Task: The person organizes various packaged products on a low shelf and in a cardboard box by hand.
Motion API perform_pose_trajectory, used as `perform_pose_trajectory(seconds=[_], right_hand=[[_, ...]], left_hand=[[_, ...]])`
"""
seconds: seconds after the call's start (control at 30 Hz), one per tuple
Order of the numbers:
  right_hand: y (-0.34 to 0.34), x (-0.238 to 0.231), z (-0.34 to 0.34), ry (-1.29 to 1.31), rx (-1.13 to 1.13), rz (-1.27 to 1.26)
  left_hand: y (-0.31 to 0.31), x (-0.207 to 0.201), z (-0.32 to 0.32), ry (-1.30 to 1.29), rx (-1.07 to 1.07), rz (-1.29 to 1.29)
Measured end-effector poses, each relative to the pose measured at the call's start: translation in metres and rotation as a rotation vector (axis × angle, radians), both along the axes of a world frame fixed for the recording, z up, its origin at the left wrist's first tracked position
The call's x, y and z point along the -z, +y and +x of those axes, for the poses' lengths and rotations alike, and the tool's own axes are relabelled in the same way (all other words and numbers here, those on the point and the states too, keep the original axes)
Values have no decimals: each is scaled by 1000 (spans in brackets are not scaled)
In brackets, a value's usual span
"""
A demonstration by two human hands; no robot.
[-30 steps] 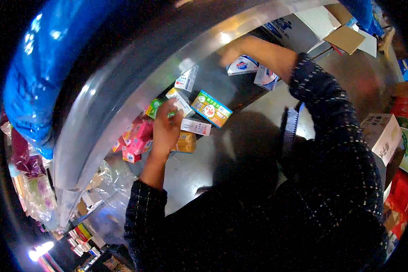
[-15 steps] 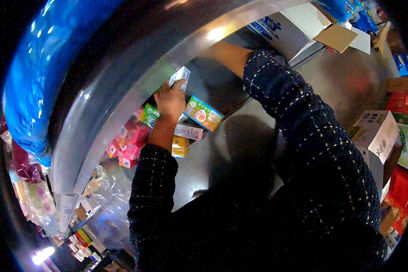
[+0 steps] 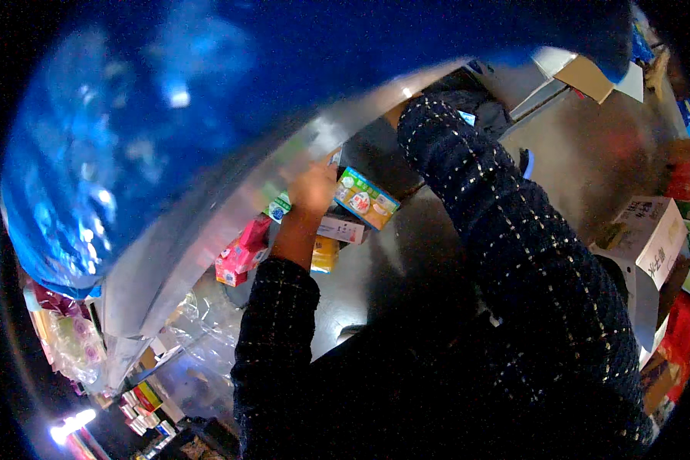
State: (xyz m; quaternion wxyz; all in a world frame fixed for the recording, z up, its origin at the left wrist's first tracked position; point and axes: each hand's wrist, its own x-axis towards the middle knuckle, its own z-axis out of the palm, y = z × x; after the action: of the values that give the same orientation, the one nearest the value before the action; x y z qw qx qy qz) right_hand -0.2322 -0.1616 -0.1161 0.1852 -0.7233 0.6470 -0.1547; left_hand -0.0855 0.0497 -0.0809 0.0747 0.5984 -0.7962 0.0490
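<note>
Working beside green-and-orange box [image 3: 366, 199], just right of left grip [image 3: 313, 188] | hold, opening: too blurred to tell | right grip: hidden, can't tell | slow moves should avoid nudging box

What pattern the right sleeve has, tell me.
Right sleeve: dark with pale dashed checks; head view.

The white carton [image 3: 658, 257] is lettered — green-orange box [image 3: 366, 199] too.

The view is dim and grainy, with an elongated white lamp [image 3: 74, 426] glaring at lower left and highlights spotting the glossy blue material [image 3: 161, 130], which is out of focus. Dark shadow adjoins bright glare on the smooth grey work surface [image 3: 337, 307]; the bare left hand [image 3: 313, 188] is blurred, and outlines bend toward the rim.
</note>
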Motion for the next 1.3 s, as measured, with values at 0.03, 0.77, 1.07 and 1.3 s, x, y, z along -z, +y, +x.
perform_pose_trajectory(seconds=[0.03, 0.77, 1.07, 1.3], right_hand=[[3, -3, 11, -49, -5, -67], [198, -70, -187, 548, -699, 17], [162, -91, -168, 343, -800, 17], [48, -100, -108, 348, -927, -372]], left_hand=[[2, 16, 17, -9, -15, -75], [-63, -23, -89, 231, -269, 455], [-93, 7, -74, 22, -6, 345], [-72, -7, -78, -144, 19, 157]])
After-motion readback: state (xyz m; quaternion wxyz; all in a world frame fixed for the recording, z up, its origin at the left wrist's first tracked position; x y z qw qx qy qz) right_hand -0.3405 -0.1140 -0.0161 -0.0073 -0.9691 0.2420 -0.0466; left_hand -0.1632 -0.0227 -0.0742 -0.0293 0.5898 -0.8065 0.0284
